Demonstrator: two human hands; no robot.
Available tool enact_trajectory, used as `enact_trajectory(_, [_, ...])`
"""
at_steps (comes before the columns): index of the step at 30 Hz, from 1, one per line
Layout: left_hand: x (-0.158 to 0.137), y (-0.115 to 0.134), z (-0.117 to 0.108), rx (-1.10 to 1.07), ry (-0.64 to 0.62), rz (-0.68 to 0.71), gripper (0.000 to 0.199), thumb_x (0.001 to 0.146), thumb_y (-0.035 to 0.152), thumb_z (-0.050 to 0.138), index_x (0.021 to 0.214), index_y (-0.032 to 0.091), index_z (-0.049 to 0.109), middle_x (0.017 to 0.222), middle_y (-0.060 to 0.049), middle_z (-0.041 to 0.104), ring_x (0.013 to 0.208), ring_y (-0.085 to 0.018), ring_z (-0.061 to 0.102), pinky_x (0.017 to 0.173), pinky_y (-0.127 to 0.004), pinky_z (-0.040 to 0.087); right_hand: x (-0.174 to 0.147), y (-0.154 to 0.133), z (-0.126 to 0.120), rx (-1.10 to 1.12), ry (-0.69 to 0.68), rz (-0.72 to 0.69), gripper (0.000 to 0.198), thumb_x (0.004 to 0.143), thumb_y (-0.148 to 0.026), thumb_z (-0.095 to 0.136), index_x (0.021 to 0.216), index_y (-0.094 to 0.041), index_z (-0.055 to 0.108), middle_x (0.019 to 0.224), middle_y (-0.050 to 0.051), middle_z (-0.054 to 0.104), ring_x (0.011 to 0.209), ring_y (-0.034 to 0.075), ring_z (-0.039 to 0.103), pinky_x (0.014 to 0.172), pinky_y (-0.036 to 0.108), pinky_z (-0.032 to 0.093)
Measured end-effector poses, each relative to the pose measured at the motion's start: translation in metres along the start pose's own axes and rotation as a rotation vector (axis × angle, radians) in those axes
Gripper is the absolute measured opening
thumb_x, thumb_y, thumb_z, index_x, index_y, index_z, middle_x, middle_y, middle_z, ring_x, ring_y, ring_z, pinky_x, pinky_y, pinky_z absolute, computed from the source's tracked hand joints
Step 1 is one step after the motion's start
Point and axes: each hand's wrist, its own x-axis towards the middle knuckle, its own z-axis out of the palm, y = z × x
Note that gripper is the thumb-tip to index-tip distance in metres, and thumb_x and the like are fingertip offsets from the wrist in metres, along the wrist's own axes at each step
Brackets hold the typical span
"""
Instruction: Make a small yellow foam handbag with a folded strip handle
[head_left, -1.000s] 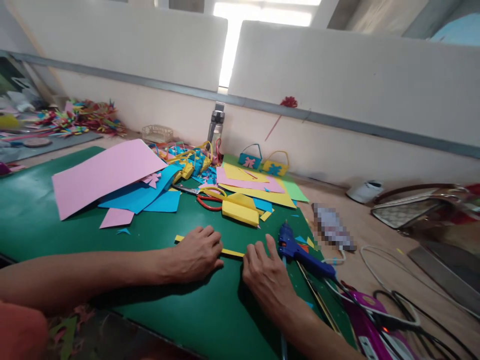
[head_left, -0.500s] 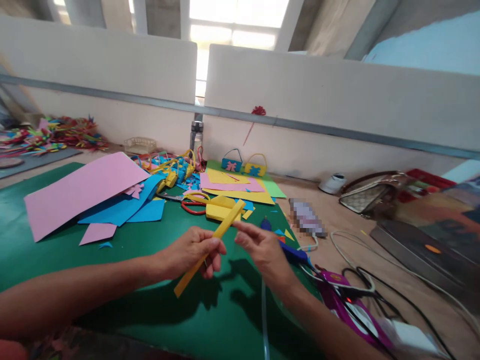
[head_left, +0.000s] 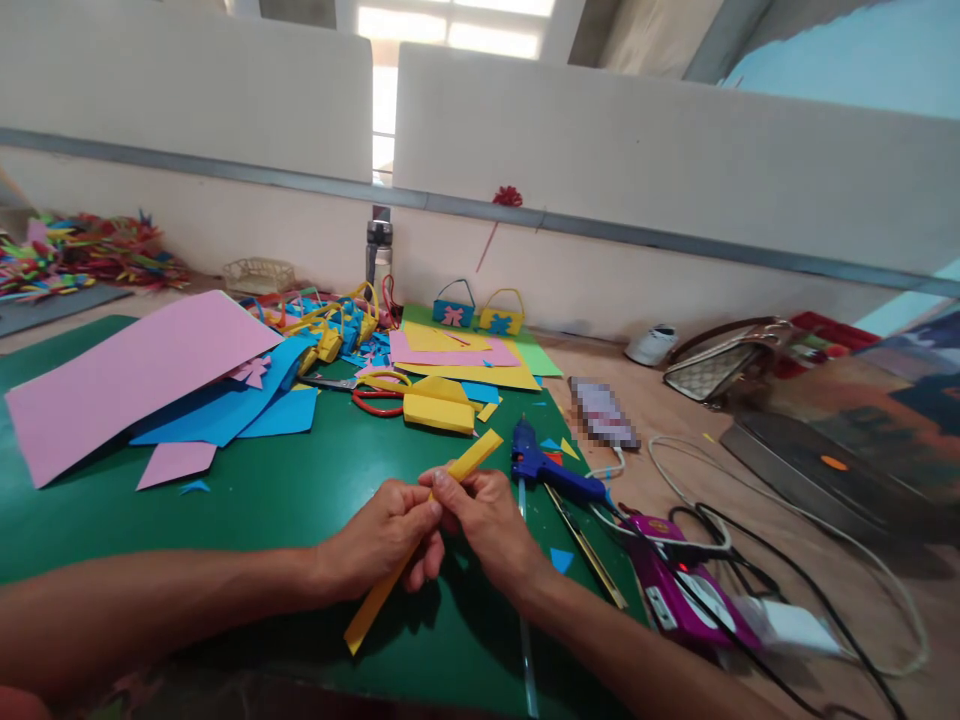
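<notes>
- Lower centre: left hand (head_left: 386, 545) and right hand (head_left: 487, 520) both pinch a yellow paper strip (head_left: 420, 545) near its middle, lifted off the green mat (head_left: 300, 480), running diagonally from lower left to upper right.
- Looks like a fold or crease, though the fingers hide the exact spot; best to keep the edges aligned and press firmly with the thumbs.
- Just right of the hands: blue glue gun (head_left: 551, 470), lying loose; keep the strip off its nozzle.
- Further up: scissors (head_left: 375, 392), folded yellow piece (head_left: 439, 410).
</notes>
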Motion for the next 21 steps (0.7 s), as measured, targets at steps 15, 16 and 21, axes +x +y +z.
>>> enact_trajectory(15, [0.0, -0.007, 0.003, -0.166, -0.043, 0.021, 0.046, 0.078, 0.061, 0.049, 0.077, 0.015, 0.052, 0.048, 0.001, 0.056, 0.033, -0.007, 0.044, 0.035, -0.016, 0.034, -0.003, 0.003, 0.001, 0.167, -0.062, 0.003, 0.05, 0.071, -0.062, 0.058, 0.082, -0.014, 0.067, 0.062, 0.003, 0.063, 0.051, 0.012, 0.057, 0.053, 0.025, 0.046])
enact_trajectory(16, [-0.001, -0.007, 0.004, -0.173, -0.049, 0.009, 0.044, 0.079, 0.059, 0.049, 0.081, 0.015, 0.052, 0.049, 0.002, 0.057, 0.033, -0.006, 0.044, 0.036, -0.016, 0.034, -0.002, 0.001, -0.001, 0.178, -0.01, -0.028, 0.048, 0.071, -0.061, 0.059, 0.079, -0.014, 0.067, 0.068, 0.004, 0.065, 0.056, 0.013, 0.058, 0.057, 0.025, 0.047])
enact_trajectory(21, [-0.001, 0.0, -0.006, -0.158, -0.139, -0.127, 0.038, 0.079, 0.053, 0.049, 0.088, 0.016, 0.05, 0.048, 0.003, 0.056, 0.033, -0.007, 0.044, 0.036, -0.016, 0.032, 0.011, -0.007, -0.019, -0.076, 0.072, -0.181, 0.038, 0.077, -0.053, 0.053, 0.069, -0.016, 0.062, 0.071, 0.004, 0.064, 0.066, 0.014, 0.059, 0.065, 0.028, 0.049])
